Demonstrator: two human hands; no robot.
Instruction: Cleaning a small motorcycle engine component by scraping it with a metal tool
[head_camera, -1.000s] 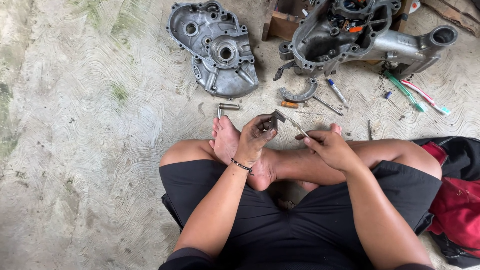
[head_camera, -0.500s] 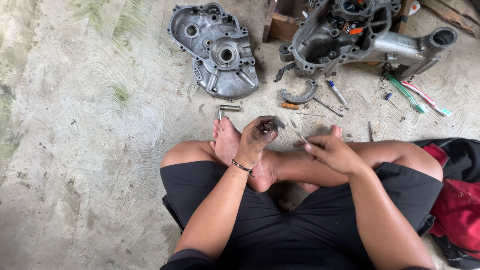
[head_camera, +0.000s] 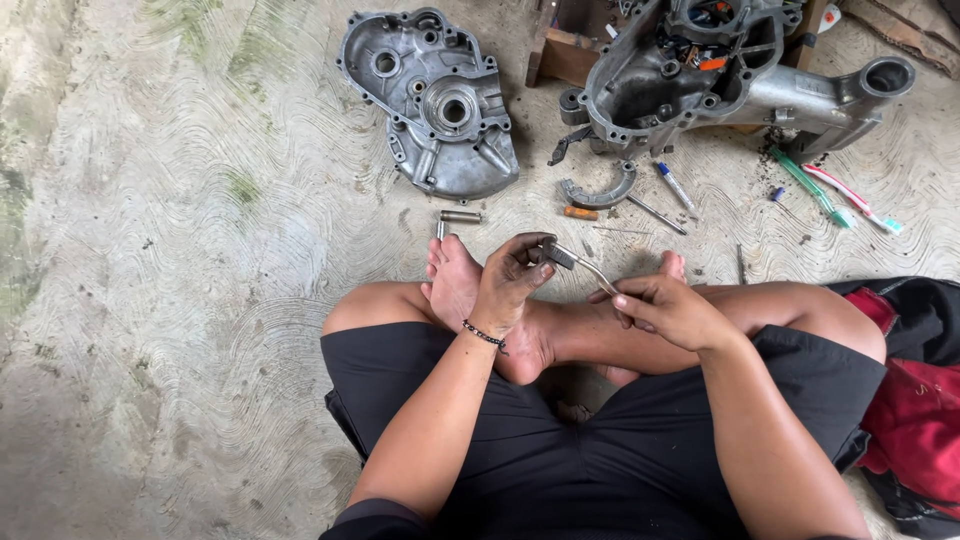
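The small metal part sits pinched in the left hand's blackened fingertips, above the crossed ankles. The right hand grips a thin tool reaching into it. Steady wrists and short strokes would serve best here.

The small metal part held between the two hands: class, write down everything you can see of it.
The small metal part is a thin, silvery-grey piece with a blocky darker head and a slim curved stem. The grimy left hand pinches the head between its fingertips; the right hand grips the stem's lower end. It slants down to the right, held above the crossed bare feet, clear of the concrete floor. Finer detail is too small to tell.
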